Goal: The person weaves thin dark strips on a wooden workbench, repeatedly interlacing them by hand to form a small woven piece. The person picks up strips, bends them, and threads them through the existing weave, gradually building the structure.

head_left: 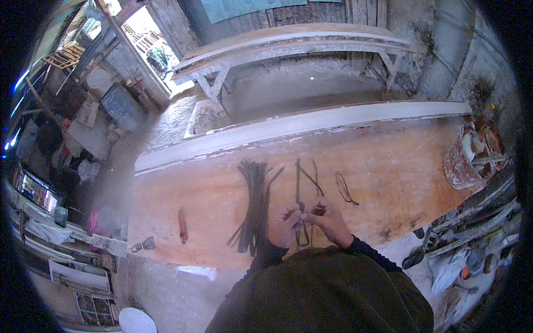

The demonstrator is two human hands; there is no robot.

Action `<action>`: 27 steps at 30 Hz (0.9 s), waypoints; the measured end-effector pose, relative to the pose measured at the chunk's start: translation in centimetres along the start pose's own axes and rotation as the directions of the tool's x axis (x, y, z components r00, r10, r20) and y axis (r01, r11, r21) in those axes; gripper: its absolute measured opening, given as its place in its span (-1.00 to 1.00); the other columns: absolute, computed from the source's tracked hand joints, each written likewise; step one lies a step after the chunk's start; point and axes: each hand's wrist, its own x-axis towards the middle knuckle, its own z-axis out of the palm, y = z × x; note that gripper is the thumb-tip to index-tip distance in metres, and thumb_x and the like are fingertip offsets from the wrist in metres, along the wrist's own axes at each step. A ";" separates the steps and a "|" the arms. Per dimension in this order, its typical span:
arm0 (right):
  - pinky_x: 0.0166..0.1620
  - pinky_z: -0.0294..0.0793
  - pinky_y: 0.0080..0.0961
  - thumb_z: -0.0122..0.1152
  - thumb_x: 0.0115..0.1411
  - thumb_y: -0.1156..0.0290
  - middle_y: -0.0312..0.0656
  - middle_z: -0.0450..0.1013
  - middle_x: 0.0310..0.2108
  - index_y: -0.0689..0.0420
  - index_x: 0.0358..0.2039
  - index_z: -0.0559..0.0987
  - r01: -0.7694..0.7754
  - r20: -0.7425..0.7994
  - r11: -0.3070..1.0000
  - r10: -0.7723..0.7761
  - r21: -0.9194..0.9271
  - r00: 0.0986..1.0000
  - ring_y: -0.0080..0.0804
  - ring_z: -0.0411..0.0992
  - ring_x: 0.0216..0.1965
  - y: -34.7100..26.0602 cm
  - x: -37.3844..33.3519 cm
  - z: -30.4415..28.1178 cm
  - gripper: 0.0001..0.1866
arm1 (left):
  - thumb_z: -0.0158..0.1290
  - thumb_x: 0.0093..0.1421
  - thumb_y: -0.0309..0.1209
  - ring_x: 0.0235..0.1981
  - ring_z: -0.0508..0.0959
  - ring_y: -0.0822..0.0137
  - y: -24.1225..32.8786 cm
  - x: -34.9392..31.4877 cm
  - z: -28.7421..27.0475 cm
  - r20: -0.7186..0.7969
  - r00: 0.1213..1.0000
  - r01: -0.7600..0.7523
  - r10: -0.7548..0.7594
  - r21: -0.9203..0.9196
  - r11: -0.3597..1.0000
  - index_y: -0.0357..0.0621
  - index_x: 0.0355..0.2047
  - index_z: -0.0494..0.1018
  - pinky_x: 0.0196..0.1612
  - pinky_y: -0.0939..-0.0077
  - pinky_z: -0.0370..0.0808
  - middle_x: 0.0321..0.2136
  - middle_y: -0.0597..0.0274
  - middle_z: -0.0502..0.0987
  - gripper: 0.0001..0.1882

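Note:
At the near edge of a wooden table, my left hand [285, 225] and my right hand [326, 220] meet, fingertips pinched together around a thin dark strip [298, 180]. Its long end points away from me across the wood, and a bent part hangs below my fingers. Just past my right hand, another narrow dark strip [311, 178] lies at a slant. Left of my hands is a bundle of long dark flat strips [256, 202], some splayed at the ends. To the right rests a thin looped cord [345, 188].
A red-handled tool [182, 225] and a flat-bladed scraper [144, 245] lie toward the table's [183, 202] left end. At its right end stands a stained bucket [462, 161]. A long white board [305, 129] runs along the far edge. Beyond is a bench [294, 44].

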 end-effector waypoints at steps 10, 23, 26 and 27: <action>-0.41 0.34 -0.66 0.18 -0.03 0.52 -0.28 0.38 -0.51 0.17 -0.53 0.41 0.000 0.020 0.984 -0.004 0.179 1.000 -0.57 0.36 -0.48 -1.1 -0.5 0.5 -0.89 | -0.09 0.14 -0.46 -0.41 0.44 0.42 -0.3 0.2 -0.4 0.156 0.987 0.071 -0.041 -0.189 0.979 -0.28 -0.28 0.36 -0.28 0.51 0.41 -0.36 0.18 0.44 -0.83; -0.42 0.35 -0.68 0.13 0.03 0.45 -0.29 0.35 -0.45 0.22 -0.46 0.50 -0.010 0.080 0.980 -0.006 0.198 0.997 -0.57 0.36 -0.44 -2.2 -0.9 0.2 -0.90 | -0.04 0.10 -0.50 -0.33 0.45 0.36 -1.7 1.2 -1.1 0.180 0.984 -0.003 0.009 -0.033 0.999 -0.24 -0.28 0.36 -0.25 0.50 0.40 -0.28 0.14 0.45 -0.84; -0.43 0.35 -0.70 0.11 0.05 0.45 -0.28 0.36 -0.45 0.22 -0.48 0.50 0.054 -0.008 0.996 -0.054 0.071 0.999 -0.57 0.36 -0.44 0.3 -0.4 -0.3 -0.90 | -0.08 0.14 -0.43 -0.36 0.44 0.40 -1.7 0.9 -1.3 0.112 0.988 -0.137 0.107 0.308 0.941 -0.24 -0.29 0.38 -0.25 0.53 0.39 -0.33 0.20 0.46 -0.84; -0.41 0.34 -0.68 0.11 0.04 0.45 -0.28 0.36 -0.45 0.22 -0.47 0.51 0.050 -0.013 0.996 -0.049 0.069 0.999 -0.56 0.35 -0.42 0.2 -0.5 -0.3 -0.90 | -0.10 0.15 -0.40 -0.37 0.44 0.41 -1.1 0.5 -1.1 0.089 0.983 -0.186 0.163 0.406 0.895 -0.24 -0.30 0.38 -0.25 0.53 0.38 -0.34 0.23 0.47 -0.83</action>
